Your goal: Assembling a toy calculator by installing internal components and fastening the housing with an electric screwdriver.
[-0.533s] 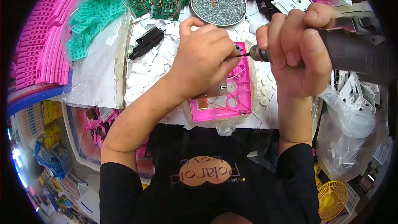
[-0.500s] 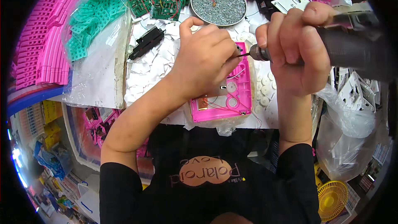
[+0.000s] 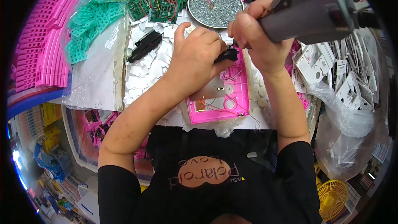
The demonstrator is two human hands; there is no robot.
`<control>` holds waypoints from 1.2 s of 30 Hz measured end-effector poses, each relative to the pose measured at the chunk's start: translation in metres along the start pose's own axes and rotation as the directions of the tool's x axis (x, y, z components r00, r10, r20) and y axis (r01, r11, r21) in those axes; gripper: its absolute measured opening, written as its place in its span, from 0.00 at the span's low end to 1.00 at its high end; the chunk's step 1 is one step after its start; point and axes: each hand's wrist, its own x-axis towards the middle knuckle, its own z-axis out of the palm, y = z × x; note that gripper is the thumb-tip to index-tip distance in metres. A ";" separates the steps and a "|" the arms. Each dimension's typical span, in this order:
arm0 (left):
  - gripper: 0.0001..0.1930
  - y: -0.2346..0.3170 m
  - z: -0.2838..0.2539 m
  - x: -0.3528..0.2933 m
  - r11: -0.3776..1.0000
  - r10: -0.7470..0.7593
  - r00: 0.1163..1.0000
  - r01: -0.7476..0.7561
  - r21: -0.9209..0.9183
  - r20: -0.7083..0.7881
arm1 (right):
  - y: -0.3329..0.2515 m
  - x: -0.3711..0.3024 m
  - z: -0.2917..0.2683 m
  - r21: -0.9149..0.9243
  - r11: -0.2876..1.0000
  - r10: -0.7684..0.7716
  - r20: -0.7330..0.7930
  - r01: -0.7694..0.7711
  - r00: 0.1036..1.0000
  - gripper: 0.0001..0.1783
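Note:
My right hand is wrapped round a dark grey electric screwdriver, its body tilted up to the right and its bit hidden behind my fingers. A pink plastic casing lies in front of me, with thin red wires and a grey metal plate in it. Over the casing's upper end, my left hand is closed, thumb and fingers on a black plastic part. Left of that hand, a similar black part rests on small white pieces.
A round tray of screws stands at the back beside wired green circuit boards. Pink slatted parts and a bag of teal pieces are at left. White plastic frames are piled at right, and a yellow basket is low right.
The screwdriver has swung from nearly level to tilted upward, and my right hand has shifted left. The black part under my left hand shows more now.

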 end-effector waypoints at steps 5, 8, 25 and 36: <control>0.16 -0.007 0.002 0.006 0.990 0.061 0.997 -0.055 -0.132 0.044 | -0.009 0.019 -0.013 -0.133 0.979 0.181 0.217 -0.155 0.959 0.08; 0.14 -0.005 -0.023 0.006 0.980 0.081 0.996 -0.072 -0.185 0.042 | -0.038 0.046 -0.001 0.460 0.815 0.324 0.143 -0.353 0.935 0.19; 0.15 -0.124 -0.155 -0.374 0.687 -0.714 0.244 0.426 0.588 0.657 | -0.003 -0.038 -0.096 -0.947 -0.318 0.600 -0.166 0.043 0.783 0.20; 0.14 0.034 -0.088 -0.106 0.965 -0.004 0.939 0.093 -0.245 0.343 | -0.065 -0.084 -0.024 -0.721 0.573 0.415 0.665 0.390 0.621 0.12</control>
